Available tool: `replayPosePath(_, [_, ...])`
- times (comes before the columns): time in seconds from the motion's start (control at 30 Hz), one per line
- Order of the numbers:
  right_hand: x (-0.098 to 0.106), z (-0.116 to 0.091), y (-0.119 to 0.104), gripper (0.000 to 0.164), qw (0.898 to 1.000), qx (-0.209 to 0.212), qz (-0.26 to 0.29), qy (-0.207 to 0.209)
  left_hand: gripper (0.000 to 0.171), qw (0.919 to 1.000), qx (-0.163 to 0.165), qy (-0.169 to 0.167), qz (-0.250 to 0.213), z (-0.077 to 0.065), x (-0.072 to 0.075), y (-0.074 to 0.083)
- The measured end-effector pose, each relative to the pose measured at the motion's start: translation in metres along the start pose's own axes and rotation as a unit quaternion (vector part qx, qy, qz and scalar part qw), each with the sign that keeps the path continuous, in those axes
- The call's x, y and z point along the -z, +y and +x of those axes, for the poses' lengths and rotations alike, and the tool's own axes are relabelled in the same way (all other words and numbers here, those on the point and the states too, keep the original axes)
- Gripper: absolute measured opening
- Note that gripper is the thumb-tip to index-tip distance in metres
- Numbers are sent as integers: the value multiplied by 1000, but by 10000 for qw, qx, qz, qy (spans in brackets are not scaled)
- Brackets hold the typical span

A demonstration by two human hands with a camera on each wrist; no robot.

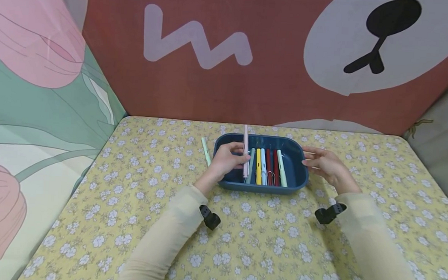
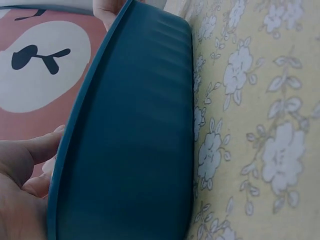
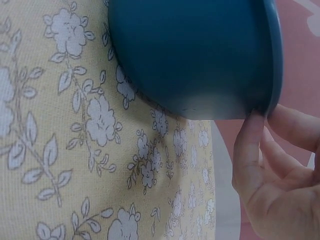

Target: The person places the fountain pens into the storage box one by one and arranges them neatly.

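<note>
In the head view, my left hand [image 1: 226,160] pinches a pale pink pen [image 1: 246,143] over the left part of a dark blue plastic box [image 1: 259,188]. Side by side inside the box lie several pens: a grey-green pen [image 1: 251,165], a yellow pen [image 1: 258,165], a light blue pen [image 1: 263,164], dark red ones and a mint pen [image 1: 282,169]. My right hand [image 1: 325,165] pinches the box's right rim between thumb and fingers, which the right wrist view shows closely. The box wall [image 2: 130,130] hides the pen from the left wrist camera.
Another mint-green pen [image 1: 205,151] lies outside the box, on its left. A yellow floral cloth [image 1: 240,244] covers the table. Behind it rises a red-brown printed backdrop [image 1: 211,92]. Black wrist cameras [image 1: 210,218] sit at both sleeves.
</note>
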State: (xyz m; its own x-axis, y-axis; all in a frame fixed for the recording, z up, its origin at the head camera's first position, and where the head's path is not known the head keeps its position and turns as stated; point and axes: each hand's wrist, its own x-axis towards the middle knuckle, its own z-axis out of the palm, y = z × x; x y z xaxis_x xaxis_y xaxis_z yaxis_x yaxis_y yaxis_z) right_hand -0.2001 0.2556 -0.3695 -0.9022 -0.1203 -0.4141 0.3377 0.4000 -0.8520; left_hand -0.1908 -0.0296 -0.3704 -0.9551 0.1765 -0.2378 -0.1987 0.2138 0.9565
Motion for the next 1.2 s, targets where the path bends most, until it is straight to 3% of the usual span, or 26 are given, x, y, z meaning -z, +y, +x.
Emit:
replayPosePath(0.5, [0,1,2,62,10000,17,25,-6,49,9994,115,-243,210,6,-5,-6])
replayPosePath(1.2, [0,0,2,61,10000,17,-2,5,50,9974,538,-204,433,7,-6,-8])
